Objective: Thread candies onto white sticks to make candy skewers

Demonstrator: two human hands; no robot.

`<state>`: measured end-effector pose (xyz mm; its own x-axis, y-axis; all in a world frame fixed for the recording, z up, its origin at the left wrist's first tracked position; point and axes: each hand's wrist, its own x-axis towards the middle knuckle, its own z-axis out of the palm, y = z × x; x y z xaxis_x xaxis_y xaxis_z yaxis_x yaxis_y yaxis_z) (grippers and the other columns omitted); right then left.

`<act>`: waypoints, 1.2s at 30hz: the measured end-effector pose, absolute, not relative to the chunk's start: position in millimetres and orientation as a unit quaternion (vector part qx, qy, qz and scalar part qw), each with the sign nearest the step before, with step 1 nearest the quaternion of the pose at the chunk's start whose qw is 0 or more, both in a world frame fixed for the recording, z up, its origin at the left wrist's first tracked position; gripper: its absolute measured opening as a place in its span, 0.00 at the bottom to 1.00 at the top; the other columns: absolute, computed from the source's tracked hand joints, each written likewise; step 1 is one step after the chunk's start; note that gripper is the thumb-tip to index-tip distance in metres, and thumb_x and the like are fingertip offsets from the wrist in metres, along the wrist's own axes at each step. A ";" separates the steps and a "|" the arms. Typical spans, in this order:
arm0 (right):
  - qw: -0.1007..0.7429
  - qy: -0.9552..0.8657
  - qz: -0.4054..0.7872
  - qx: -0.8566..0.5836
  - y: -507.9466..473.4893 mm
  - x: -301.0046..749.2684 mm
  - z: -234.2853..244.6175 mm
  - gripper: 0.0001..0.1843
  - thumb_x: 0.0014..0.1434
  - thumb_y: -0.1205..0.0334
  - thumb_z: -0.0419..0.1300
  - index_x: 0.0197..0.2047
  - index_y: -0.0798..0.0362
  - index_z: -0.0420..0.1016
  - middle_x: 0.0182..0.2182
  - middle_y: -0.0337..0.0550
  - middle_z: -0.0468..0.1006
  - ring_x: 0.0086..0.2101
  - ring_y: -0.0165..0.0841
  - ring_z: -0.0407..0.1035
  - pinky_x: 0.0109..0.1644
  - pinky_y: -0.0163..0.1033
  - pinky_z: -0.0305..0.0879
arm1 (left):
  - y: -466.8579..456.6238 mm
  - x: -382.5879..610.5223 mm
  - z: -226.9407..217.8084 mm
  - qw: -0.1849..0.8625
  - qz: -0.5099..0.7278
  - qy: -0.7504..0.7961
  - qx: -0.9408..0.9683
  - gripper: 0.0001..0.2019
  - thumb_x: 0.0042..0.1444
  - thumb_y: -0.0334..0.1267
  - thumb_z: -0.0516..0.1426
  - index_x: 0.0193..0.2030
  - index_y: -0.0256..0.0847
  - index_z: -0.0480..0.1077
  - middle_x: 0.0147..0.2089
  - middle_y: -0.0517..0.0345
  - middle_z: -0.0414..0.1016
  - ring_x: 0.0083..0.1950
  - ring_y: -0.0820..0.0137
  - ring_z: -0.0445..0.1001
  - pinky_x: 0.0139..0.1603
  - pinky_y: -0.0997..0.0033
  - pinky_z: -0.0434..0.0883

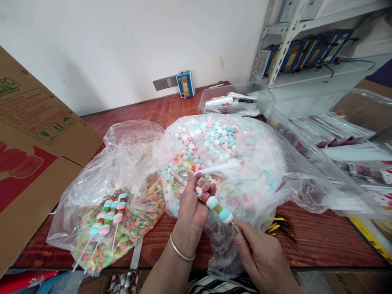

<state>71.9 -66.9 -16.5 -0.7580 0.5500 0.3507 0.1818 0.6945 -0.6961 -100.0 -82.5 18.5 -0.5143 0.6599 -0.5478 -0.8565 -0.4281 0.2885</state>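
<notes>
My left hand (192,204) is closed around a white stick (220,168) threaded with pastel candies, a candy skewer (216,205). My right hand (260,255) pinches the lower tip of that skewer, just below a blue and white candy. Both hands hover over a clear plastic bag (232,155) full of pink, blue and white marshmallow candies. To the left, three finished skewers (105,222) lie on another clear bag (116,228) holding small multicoloured ring candies.
A brown cardboard box (33,147) leans at the left on the red-brown wooden table (321,241). Clear plastic trays (235,100) with packets and white sticks (352,153) sit behind and right. A metal shelf (306,49) stands at the far right. Gold foil strips (283,228) lie beside the bag.
</notes>
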 end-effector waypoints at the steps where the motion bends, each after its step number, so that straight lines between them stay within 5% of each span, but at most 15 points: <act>1: 0.265 -0.874 0.348 -0.213 -66.7 71.7 -14.4 0.12 0.69 0.63 0.47 0.41 0.52 0.71 0.23 0.38 0.75 0.22 0.31 0.71 0.27 0.32 0.63 | -82.8 -98.6 18.4 0.458 0.826 0.282 -0.168 0.12 0.65 0.42 0.54 0.35 0.35 0.68 0.23 0.68 0.56 0.20 0.83 0.60 0.30 0.77 0.74; 4: 0.249 -0.865 0.372 -0.228 -66.0 71.1 -9.9 0.11 0.70 0.62 0.47 0.44 0.52 0.70 0.24 0.37 0.76 0.22 0.30 0.72 0.26 0.31 0.63 | -83.5 -96.8 18.2 0.450 0.829 0.293 -0.153 0.10 0.64 0.41 0.55 0.37 0.35 0.69 0.23 0.68 0.57 0.20 0.82 0.61 0.30 0.77 0.73; 11: 0.360 -0.902 0.141 -0.192 -62.7 73.3 -17.8 0.06 0.66 0.65 0.56 0.43 0.56 0.73 0.26 0.41 0.77 0.25 0.33 0.71 0.32 0.36 0.62 | -83.7 -98.4 17.7 0.434 0.835 0.310 -0.136 0.11 0.64 0.42 0.55 0.39 0.34 0.69 0.24 0.67 0.59 0.21 0.81 0.62 0.32 0.74 0.74; 15: 0.274 -0.826 0.430 -0.240 -60.2 73.0 -14.7 0.13 0.68 0.59 0.51 0.33 0.53 0.71 0.23 0.37 0.71 0.23 0.28 0.66 0.27 0.32 0.59 | -84.1 -95.0 18.3 0.458 0.837 0.275 -0.118 0.12 0.66 0.43 0.52 0.40 0.34 0.68 0.23 0.69 0.57 0.19 0.84 0.59 0.32 0.76 0.73; 19: 0.123 -0.581 0.737 -0.322 -58.7 70.8 -13.5 0.24 0.62 0.39 0.54 0.30 0.52 0.68 0.14 0.28 0.54 0.15 0.23 0.46 0.17 0.30 0.42 | -86.8 -95.7 18.9 0.486 0.839 0.227 -0.096 0.16 0.66 0.47 0.50 0.42 0.34 0.68 0.24 0.69 0.57 0.18 0.84 0.57 0.32 0.77 0.73; 24: 0.056 -0.390 0.864 -0.314 -60.5 67.3 -12.6 0.22 0.58 0.39 0.58 0.33 0.52 0.69 0.11 0.23 0.50 0.12 0.20 0.35 0.15 0.29 0.34 | -86.9 -96.7 17.9 0.505 0.835 0.201 -0.090 0.18 0.66 0.49 0.49 0.42 0.34 0.68 0.24 0.69 0.57 0.19 0.84 0.58 0.32 0.77 0.73; 27: 0.073 -0.496 0.812 -0.299 -62.0 63.4 -14.0 0.21 0.61 0.42 0.54 0.31 0.52 0.69 0.12 0.26 0.52 0.12 0.22 0.41 0.15 0.30 0.41 | -83.9 -89.2 15.7 0.504 0.829 0.223 -0.091 0.16 0.65 0.49 0.52 0.41 0.35 0.68 0.24 0.69 0.58 0.20 0.84 0.59 0.34 0.77 0.73; 31: 0.228 -0.776 0.517 -0.282 -62.2 60.4 -22.7 0.17 0.64 0.53 0.53 0.28 0.53 0.69 0.20 0.37 0.68 0.21 0.29 0.64 0.26 0.33 0.56 | -80.8 -78.7 11.7 0.469 0.828 0.296 -0.085 0.14 0.61 0.47 0.57 0.38 0.36 0.69 0.24 0.67 0.61 0.22 0.81 0.64 0.36 0.74 0.75; 36: 0.250 -0.842 0.410 -0.246 -60.7 65.7 -28.8 0.14 0.68 0.61 0.50 0.32 0.52 0.70 0.22 0.36 0.72 0.21 0.27 0.67 0.26 0.32 0.58 | -82.1 -95.8 13.7 0.434 0.842 0.309 -0.083 0.15 0.60 0.46 0.59 0.45 0.34 0.70 0.37 0.55 0.73 0.38 0.70 0.77 0.45 0.66 0.76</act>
<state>65.7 -60.7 -28.8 -0.7535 0.6197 0.2196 0.2087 0.5423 -0.8139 -95.8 -82.1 13.7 -0.6093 0.6795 -0.4087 -0.7825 -0.4319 0.4485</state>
